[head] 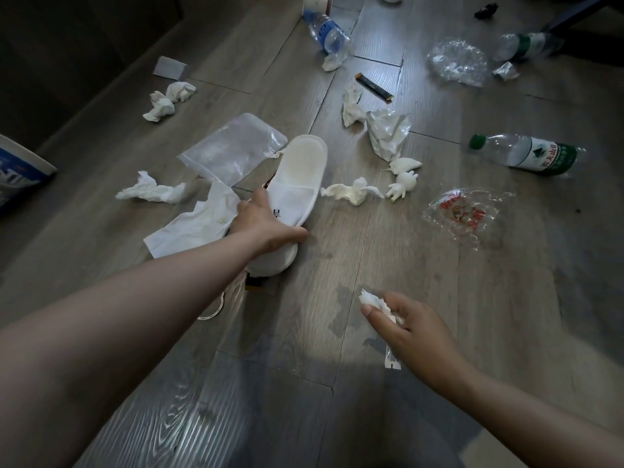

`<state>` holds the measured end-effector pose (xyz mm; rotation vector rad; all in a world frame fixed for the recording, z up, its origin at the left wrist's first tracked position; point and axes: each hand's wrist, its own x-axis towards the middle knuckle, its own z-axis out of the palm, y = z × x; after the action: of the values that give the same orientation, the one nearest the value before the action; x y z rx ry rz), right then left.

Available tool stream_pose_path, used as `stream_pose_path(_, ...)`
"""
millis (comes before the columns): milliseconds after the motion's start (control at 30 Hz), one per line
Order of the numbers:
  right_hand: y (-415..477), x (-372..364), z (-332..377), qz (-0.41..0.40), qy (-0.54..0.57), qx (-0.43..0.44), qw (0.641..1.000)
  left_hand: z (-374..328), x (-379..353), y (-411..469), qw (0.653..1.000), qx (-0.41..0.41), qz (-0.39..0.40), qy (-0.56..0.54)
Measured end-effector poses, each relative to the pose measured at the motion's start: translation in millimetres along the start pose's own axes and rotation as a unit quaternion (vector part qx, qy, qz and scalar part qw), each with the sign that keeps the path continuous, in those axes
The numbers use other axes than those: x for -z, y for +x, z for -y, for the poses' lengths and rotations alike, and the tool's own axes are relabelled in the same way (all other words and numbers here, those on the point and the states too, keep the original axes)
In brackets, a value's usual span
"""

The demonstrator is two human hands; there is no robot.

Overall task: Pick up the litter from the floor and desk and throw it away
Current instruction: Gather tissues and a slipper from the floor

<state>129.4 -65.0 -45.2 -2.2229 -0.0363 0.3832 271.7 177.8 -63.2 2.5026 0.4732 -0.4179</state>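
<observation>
My left hand (263, 221) grips the toe end of a white disposable slipper (297, 177) lying on the grey wooden floor. My right hand (405, 325) holds a crumpled white tissue (373, 300) low over the floor, nearer to me. A flat white paper napkin (196, 224) lies just left of the slipper, and a clear zip bag (233, 150) lies beyond it. Crumpled tissues lie scattered around, one (353, 192) right of the slipper and one (152, 190) to its left.
Plastic bottles lie at the right (526, 153), far right (526, 45) and top centre (327, 32). Clear wrappers (462, 211) (457, 62), a dark stick sachet (373, 86), a white bag (386, 133) and a blue-white package (17, 170) at the left edge also lie about.
</observation>
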Motion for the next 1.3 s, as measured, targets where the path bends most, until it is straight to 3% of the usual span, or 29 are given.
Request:
stream_pose_path(300, -1.2, 12.4, 20.4, -0.04, 0.031, -0.002, 0.999, 4.0, 37.3, -28.6, 0.999, -0.026, 0.016, -0.018)
stream_pose_path(633, -51.0, 98.5, 114.4, -0.154, 0.148, -0.096, 0.972, -54.5, 139.0, -143.7, 0.991, 0.005, 0.066, -0.114)
stream_pose_path(1100, -283.6, 355.7, 413.0, -0.323, 0.209, -0.182, 0.905, -295.5, 425.7, -414.7, 0.966, -0.066, 0.194, -0.158)
stream_pose_path(1300, -399.7, 450.1, 554.1, -0.461, 0.167, -0.157, 0.857, -382.2, 540.0, -522.0, 0.925, -0.218, 0.265, -0.163)
